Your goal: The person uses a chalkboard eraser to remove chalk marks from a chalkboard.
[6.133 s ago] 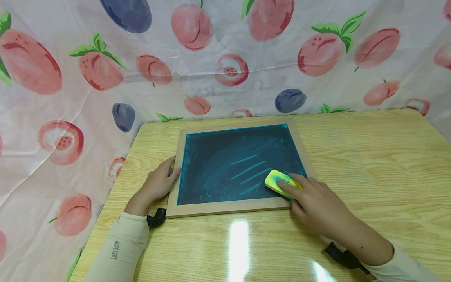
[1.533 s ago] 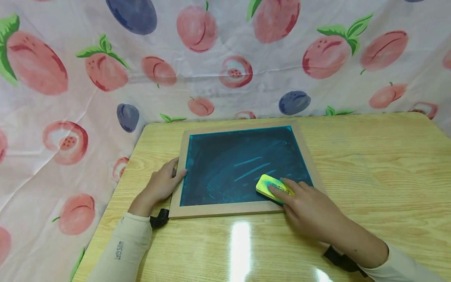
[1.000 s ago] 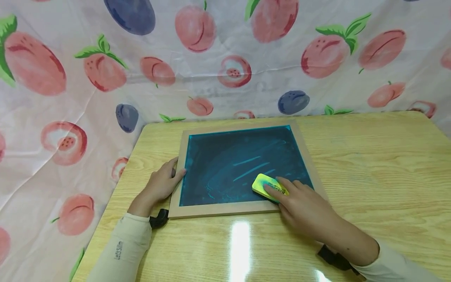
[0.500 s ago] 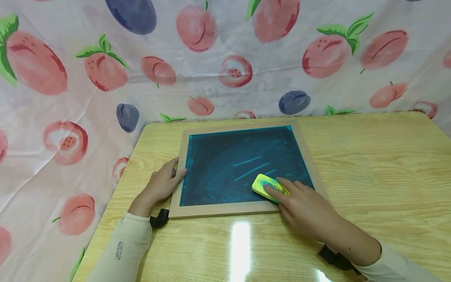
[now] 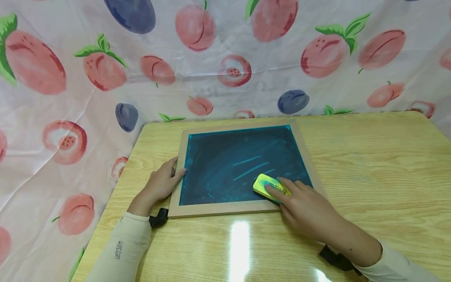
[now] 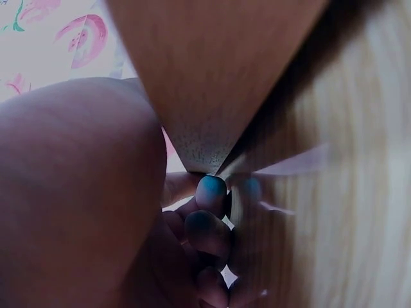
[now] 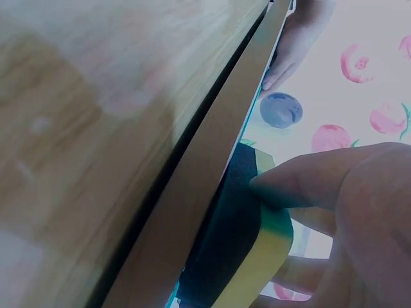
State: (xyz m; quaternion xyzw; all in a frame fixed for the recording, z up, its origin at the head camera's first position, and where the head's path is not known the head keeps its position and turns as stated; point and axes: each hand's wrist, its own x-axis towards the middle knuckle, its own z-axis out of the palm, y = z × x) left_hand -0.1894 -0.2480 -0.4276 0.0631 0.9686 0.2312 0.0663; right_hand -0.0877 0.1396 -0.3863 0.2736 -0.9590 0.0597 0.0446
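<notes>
A small chalkboard in a pale wooden frame lies on the table, bearing several blue-green chalk strokes and smears. My left hand holds the frame's left edge, thumb over the top and the other fingers against the side; blue-green dust coats a fingertip in the left wrist view. Near the board's lower right, my right hand grips a yellow chalkboard eraser from above. The right wrist view shows the eraser's dark felt side at the board, thumb on one side and fingers on the other.
The wood-grain table extends to the right of the board and in front of it. Behind and to the left hangs a fruit-print cloth. Black wrist mounts sit under both wrists.
Since the earliest frame, the eraser has moved left in my right hand and the lower strokes have been partly wiped off. Over the last second it barely shifts. My left hand keeps its hold.
</notes>
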